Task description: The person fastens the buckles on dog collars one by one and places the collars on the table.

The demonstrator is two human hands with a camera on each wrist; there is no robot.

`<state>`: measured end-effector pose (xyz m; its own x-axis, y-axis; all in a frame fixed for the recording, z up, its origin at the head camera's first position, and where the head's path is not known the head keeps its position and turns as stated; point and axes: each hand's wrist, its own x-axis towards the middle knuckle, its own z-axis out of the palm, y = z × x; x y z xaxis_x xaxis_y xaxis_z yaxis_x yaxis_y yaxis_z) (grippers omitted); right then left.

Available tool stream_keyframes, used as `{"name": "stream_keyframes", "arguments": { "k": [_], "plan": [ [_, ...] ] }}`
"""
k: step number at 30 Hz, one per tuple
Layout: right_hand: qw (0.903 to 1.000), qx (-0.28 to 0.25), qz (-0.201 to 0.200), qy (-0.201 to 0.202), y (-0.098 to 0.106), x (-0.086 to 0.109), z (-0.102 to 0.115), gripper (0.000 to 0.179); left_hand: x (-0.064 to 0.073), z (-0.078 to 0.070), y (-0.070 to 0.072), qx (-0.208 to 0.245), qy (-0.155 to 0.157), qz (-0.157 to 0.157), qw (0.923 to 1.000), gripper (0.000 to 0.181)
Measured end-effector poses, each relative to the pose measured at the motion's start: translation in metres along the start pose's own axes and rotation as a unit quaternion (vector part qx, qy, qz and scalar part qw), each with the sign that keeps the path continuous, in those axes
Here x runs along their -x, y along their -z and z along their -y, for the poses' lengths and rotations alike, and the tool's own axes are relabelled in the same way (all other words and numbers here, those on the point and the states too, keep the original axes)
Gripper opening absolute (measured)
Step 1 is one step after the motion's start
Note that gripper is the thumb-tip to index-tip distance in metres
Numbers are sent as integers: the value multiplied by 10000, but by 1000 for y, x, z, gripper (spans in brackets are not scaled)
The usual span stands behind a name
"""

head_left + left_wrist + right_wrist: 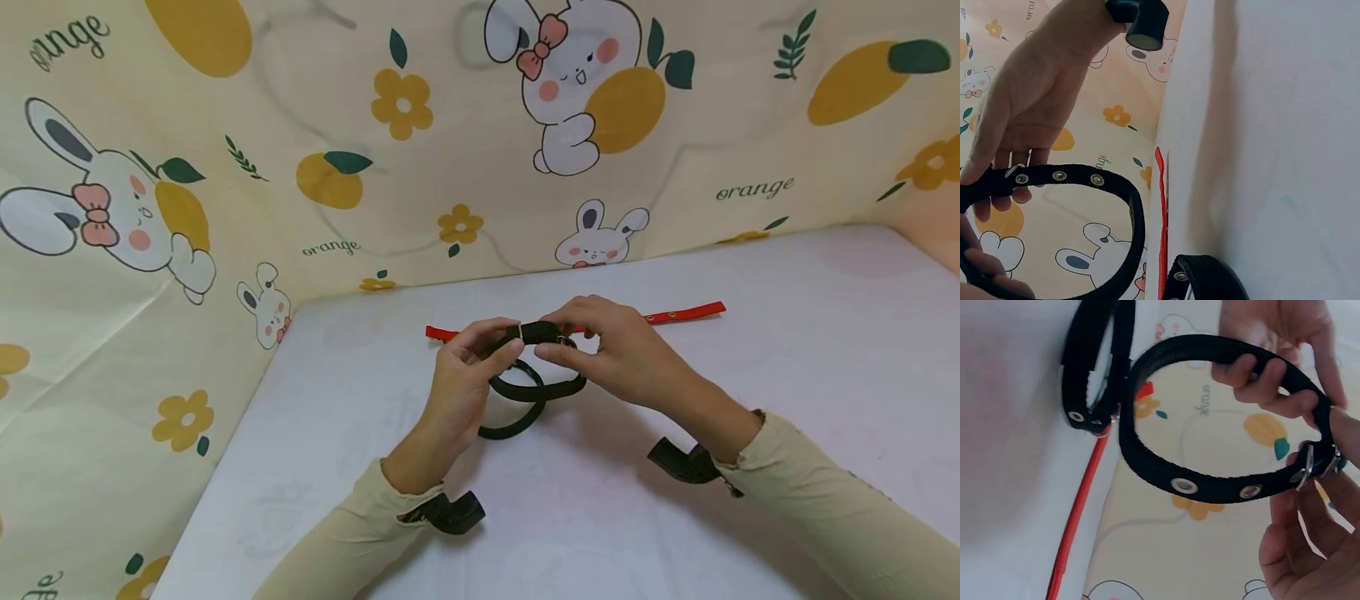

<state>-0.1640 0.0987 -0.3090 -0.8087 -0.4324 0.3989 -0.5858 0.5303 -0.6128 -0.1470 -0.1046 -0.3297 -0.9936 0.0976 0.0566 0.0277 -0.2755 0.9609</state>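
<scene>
A black collar with metal eyelets (pixel 542 392) is held up in a closed loop above the table by both hands. My left hand (pixel 462 379) pinches its left side near a thin keeper loop. The right hand (pixel 626 354) pinches the other side between thumb and fingers, close to the metal buckle (pixel 1305 465). In the right wrist view, the left hand's fingers (pixel 1266 381) curl round the band. A second black collar (pixel 513 431) stands looped on the table under the hands. Behind them lies a red strap with eyelets (pixel 686 314), partly hidden by the hands.
The white table (pixel 315 467) extends around the hands. A cream cloth with rabbits and oranges (pixel 465 150) rises behind it and along the left. Black devices (pixel 457 512) are worn at both wrists, below the sleeves.
</scene>
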Motion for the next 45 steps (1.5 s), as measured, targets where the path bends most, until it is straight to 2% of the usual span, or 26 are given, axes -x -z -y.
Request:
{"name": "stream_keyframes", "arguments": {
  "k": [6, 10, 16, 22, 26, 32, 36, 41, 45],
  "plan": [
    [10000, 74, -17, -14, -2, 1, 1, 20, 1, 1, 1, 31, -18, 44, 10000, 27],
    [9998, 50, -142, 126, -3, 1, 1, 20, 1, 0, 1, 33, -15, -17, 10000, 27],
    [9992, -214, -327, 45, -4, 2, 2, 29, 1, -3, 1, 78, 5, -19, 10000, 23],
    [9960, -501, -678, 304, -5, 3, 3, 20, 0, -2, 1, 123, -91, 38, 9999, 23],
    [9955, -435, -737, 404, -6, 4, 3, 18, 0, -1, 1, 89, -41, 71, 9999, 20],
    [9982, -92, -559, 215, -7, 4, 5, 24, 1, -1, 3, 62, 65, -31, 10000, 20],
    [9978, 24, -629, 227, -9, 3, 5, 22, 1, -2, 3, 274, -96, -109, 9995, 18],
    [9946, -87, -984, 306, -9, 3, 4, 20, 0, -2, 1, 591, -437, -120, 9972, 19],
    [9933, -169, -1090, 337, -9, 2, 4, 20, 0, -1, 0, 730, -556, -185, 9956, 13]
  ]
}}
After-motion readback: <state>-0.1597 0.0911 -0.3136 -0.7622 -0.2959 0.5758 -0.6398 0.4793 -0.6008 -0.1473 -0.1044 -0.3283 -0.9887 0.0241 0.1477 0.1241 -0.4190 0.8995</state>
